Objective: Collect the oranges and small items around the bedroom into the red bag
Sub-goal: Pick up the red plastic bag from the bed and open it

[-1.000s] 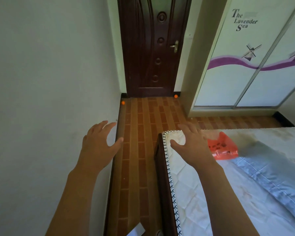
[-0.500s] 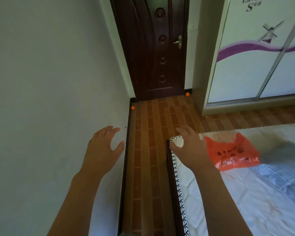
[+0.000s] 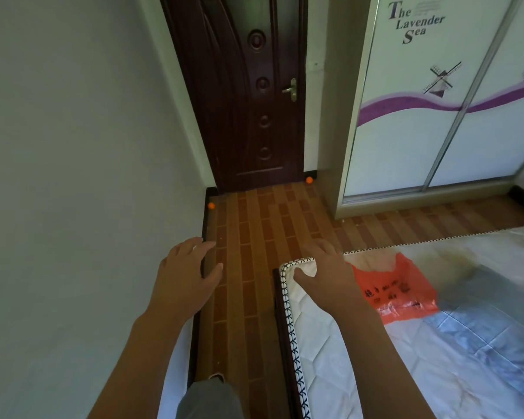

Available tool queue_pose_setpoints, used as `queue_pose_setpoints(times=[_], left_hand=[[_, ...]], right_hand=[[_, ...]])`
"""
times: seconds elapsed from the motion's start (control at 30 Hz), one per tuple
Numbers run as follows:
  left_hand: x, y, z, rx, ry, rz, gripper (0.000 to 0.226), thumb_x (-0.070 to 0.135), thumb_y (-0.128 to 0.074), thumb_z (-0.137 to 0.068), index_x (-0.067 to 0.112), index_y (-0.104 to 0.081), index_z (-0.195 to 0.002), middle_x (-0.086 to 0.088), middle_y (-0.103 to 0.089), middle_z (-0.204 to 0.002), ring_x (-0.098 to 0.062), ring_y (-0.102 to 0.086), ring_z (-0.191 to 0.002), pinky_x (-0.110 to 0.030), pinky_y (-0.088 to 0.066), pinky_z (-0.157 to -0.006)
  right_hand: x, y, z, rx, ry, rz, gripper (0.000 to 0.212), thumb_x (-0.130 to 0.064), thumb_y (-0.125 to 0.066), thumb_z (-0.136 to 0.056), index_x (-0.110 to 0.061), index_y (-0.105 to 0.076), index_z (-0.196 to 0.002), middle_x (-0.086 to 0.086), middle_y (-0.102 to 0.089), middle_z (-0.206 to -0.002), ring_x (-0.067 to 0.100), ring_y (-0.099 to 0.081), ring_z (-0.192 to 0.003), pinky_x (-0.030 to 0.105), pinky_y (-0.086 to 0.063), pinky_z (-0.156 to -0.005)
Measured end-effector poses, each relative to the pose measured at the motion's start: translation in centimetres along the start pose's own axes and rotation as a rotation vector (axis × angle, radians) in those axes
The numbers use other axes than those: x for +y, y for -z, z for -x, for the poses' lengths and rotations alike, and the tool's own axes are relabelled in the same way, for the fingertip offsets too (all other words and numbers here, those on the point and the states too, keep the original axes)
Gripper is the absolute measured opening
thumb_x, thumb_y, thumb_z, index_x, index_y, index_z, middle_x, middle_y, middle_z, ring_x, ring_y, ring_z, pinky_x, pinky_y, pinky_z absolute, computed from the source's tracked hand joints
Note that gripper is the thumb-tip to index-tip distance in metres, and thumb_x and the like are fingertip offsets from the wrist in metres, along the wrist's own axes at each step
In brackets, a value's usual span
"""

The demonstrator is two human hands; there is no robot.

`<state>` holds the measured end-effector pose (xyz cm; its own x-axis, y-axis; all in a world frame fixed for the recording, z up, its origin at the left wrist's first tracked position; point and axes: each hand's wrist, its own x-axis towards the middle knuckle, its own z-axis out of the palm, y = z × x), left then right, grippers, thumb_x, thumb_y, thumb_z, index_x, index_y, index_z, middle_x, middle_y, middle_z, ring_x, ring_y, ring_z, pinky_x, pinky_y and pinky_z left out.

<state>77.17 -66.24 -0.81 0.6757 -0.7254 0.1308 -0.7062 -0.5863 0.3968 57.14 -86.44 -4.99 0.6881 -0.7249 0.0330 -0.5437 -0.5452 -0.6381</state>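
Floor strip (image 3: 254, 267) open between wall (image 3: 73, 176), bed (image 3: 330, 343).

The floor (image 3: 263, 243) is laid with brown brick-pattern tiles. Two oranges lie on it. One orange (image 3: 211, 205) sits in the corner just left of the door (image 3: 248, 95), against the skirting. The other orange (image 3: 309, 180) sits at the door's lower right corner. The bed (image 3: 330, 358) stands on the floor, well apart from the door. On its white mattress lies a red bag (image 3: 397, 290), flat, near the mattress corner nearest the door. A grey-blue sheet (image 3: 481, 322) lies beyond the bag, touching it.
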Motion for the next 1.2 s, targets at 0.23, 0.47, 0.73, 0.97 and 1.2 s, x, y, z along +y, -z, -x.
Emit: queue_pose_setpoints(times=[0.23,0.47,0.73,0.97,1.2], left_hand=[[-2.5,-2.5,-9.7,-0.027,-0.065,0.036,0.055,0.051,-0.058,-0.098,0.026,-0.055,-0.147,0.0,-0.05,-0.154,-0.022,-0.044,-0.142,-0.051,-0.039,-0.118],[-9.4,-4.7,-22.4,-0.07,-0.067,0.147,0.051,0.042,-0.063,-0.099,0.025,-0.056,-0.147,0.0,-0.05,-0.154,-0.022,-0.044,-0.142,-0.047,-0.038,-0.119],[-18.2,-6.0,-35.4,-0.159,-0.027,0.204,0.05,0.044,-0.06,-0.1,0.028,-0.054,-0.147,0.005,-0.05,-0.153,-0.017,-0.044,-0.14,-0.042,-0.04,-0.117],[-22.6,-5.2,-42.4,-0.192,-0.009,0.229,0.05,0.045,-0.059,-0.101,0.027,-0.054,-0.148,0.003,-0.05,-0.153,-0.018,-0.044,-0.141,-0.047,-0.041,-0.117],[-22.9,-3.0,-45.9,-0.143,-0.032,0.255,0.05,0.044,-0.058,-0.102,0.029,-0.052,-0.149,0.005,-0.048,-0.154,-0.016,-0.041,-0.142,-0.043,-0.039,-0.118]], right_hand=[[-0.1,-1.7,-8.4,0.032,-0.054,0.033,0.069,-0.062,-0.044,-0.078,-0.032,-0.055,-0.14,-0.013,-0.048,-0.146,0.02,-0.047,-0.131,0.053,-0.045,-0.107],[-3.2,-6.2,-20.2,-0.039,-0.11,0.126,0.056,-0.054,-0.056,-0.091,-0.031,-0.053,-0.142,-0.009,-0.045,-0.152,0.023,-0.044,-0.136,0.053,-0.041,-0.112],[-8.8,-12.7,-34.1,-0.141,-0.135,0.177,0.059,-0.063,-0.041,-0.08,-0.037,-0.057,-0.131,-0.015,-0.048,-0.141,0.02,-0.055,-0.124,0.054,-0.05,-0.1],[-12.1,-15.2,-42.0,-0.136,-0.128,0.224,0.077,-0.065,-0.038,-0.076,-0.03,-0.051,-0.144,-0.009,-0.047,-0.147,0.022,-0.048,-0.134,0.053,-0.047,-0.106],[-13.9,-15.0,-45.7,-0.114,-0.115,0.224,0.072,-0.069,-0.038,-0.076,-0.035,-0.057,-0.137,-0.011,-0.05,-0.141,0.018,-0.05,-0.128,0.05,-0.047,-0.106]])
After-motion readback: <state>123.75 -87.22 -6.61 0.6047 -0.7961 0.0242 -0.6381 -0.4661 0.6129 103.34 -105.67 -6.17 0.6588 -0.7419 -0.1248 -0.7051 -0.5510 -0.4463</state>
